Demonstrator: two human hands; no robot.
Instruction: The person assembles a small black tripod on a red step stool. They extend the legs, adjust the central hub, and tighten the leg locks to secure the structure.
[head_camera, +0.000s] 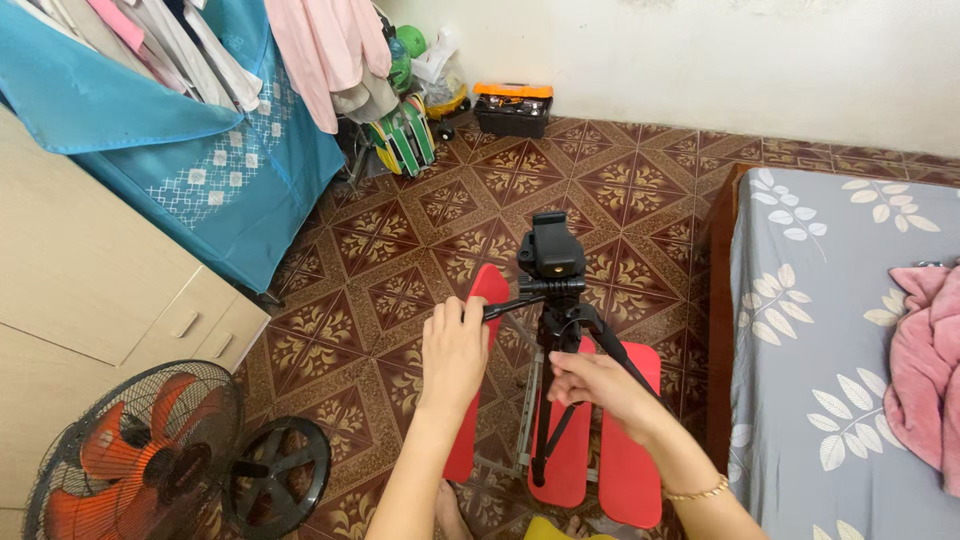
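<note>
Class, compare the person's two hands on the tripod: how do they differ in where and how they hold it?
The left hand is closed around the tripod's pan handle, up near the head; the right hand sits lower, wrapped about the tripod column. The right wrist wears a bracelet; the left is bare. Both grip the tripod.

I see a matt black plastic tripod (552, 300), glossy patterned floor tiles (620, 160) upper centre, smooth red slats (630, 440), probably plastic, and a soft cloth bedsheet (830, 330) right.

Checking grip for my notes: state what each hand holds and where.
Left hand grips the tripod by its pan handle; right hand holds its upper leg.
</note>
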